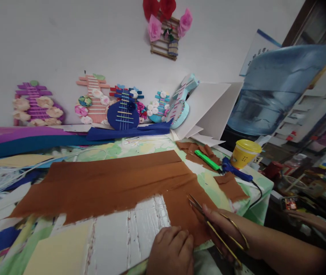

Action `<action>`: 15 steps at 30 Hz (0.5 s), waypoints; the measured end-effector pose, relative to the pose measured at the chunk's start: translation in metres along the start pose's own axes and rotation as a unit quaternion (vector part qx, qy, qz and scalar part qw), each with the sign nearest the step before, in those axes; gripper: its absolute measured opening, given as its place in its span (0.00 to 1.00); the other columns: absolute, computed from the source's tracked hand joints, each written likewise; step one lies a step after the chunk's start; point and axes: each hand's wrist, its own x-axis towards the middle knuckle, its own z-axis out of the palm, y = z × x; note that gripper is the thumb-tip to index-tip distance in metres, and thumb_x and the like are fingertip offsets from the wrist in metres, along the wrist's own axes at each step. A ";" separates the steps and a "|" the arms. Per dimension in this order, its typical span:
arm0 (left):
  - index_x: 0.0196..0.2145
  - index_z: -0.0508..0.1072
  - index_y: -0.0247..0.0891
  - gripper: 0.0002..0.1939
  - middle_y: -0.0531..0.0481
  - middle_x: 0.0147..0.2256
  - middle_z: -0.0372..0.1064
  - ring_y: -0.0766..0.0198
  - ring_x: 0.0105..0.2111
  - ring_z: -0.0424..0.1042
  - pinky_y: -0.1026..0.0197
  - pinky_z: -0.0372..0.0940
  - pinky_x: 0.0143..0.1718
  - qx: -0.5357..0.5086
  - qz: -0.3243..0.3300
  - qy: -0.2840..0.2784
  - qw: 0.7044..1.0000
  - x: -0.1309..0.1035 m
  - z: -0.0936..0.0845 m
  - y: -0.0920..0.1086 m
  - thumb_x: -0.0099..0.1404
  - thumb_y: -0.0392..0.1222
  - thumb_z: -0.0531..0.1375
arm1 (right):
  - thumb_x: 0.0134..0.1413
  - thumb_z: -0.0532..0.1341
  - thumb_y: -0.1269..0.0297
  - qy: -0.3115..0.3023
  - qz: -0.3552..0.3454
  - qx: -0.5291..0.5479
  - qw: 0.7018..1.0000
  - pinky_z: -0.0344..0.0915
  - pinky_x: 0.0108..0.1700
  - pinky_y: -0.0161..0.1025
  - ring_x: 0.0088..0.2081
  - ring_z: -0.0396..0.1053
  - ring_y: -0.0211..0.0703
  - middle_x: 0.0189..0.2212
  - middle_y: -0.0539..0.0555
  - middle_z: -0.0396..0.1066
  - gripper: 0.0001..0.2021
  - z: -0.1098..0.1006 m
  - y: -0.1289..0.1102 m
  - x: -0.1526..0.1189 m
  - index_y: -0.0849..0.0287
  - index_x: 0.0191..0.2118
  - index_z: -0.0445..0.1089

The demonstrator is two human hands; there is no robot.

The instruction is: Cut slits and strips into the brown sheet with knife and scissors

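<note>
My right hand (218, 225) holds a pair of scissors (211, 221) with gold-coloured handles. Their blades point up and to the left, over the right part of a large sheet of brown crepe-like paper (117, 179). My left hand (171, 248) rests at the near edge with its fingers curled, beside the brown paper and a white board (114, 236). What lies under those fingers is hidden. The brown sheet covers the far part of the board, whose bare part has glossy streaks.
At right are brown scraps (231, 186), a green cutter (207, 159), a blue glue gun (236, 170) and a yellow tub (244, 152). Paper instruments (123, 110) lean on the wall. A water bottle (271, 91) stands behind. Another person's hand (303, 217) shows far right, near a phone (290, 203).
</note>
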 end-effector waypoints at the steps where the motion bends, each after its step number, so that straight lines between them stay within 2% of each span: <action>1: 0.29 0.68 0.36 0.13 0.51 0.26 0.70 0.63 0.26 0.66 0.60 0.59 0.28 -0.001 0.000 0.000 1.000 0.000 0.000 0.000 0.58 0.32 0.45 | 0.45 0.42 0.37 -0.003 -0.005 -0.001 1.000 0.51 0.10 0.27 0.09 0.56 0.31 0.08 0.48 0.56 0.31 0.000 -0.001 0.000 0.63 0.16 0.59; 4: 0.29 0.69 0.36 0.13 0.51 0.26 0.69 0.63 0.26 0.66 0.60 0.59 0.28 -0.003 -0.003 0.002 1.000 0.000 0.000 0.000 0.59 0.32 0.45 | 0.44 0.43 0.37 0.001 -0.003 -0.012 1.000 0.50 0.09 0.27 0.08 0.54 0.30 0.08 0.47 0.56 0.31 0.000 -0.005 0.000 0.63 0.17 0.60; 9: 0.28 0.69 0.36 0.14 0.52 0.26 0.69 0.63 0.26 0.66 0.60 0.59 0.28 0.002 0.003 0.004 1.000 0.000 0.001 0.000 0.60 0.33 0.44 | 0.47 0.41 0.38 0.036 0.047 -0.026 0.998 0.52 0.08 0.28 0.07 0.54 0.32 0.07 0.47 0.56 0.30 0.002 -0.013 0.002 0.62 0.19 0.60; 13: 0.28 0.69 0.35 0.14 0.52 0.25 0.70 0.63 0.25 0.66 0.60 0.59 0.27 0.000 0.010 0.013 1.000 -0.001 0.001 -0.001 0.61 0.33 0.45 | 0.46 0.40 0.38 0.048 0.032 -0.056 0.997 0.50 0.07 0.28 0.06 0.54 0.32 0.06 0.48 0.55 0.31 0.003 -0.013 0.009 0.62 0.17 0.59; 15: 0.28 0.69 0.35 0.13 0.51 0.26 0.70 0.64 0.25 0.66 0.60 0.59 0.27 -0.004 0.013 0.009 1.000 -0.001 0.000 -0.001 0.60 0.33 0.45 | 0.46 0.40 0.37 0.035 0.026 -0.056 0.998 0.50 0.07 0.27 0.06 0.53 0.32 0.06 0.48 0.55 0.30 0.004 -0.011 0.011 0.62 0.18 0.59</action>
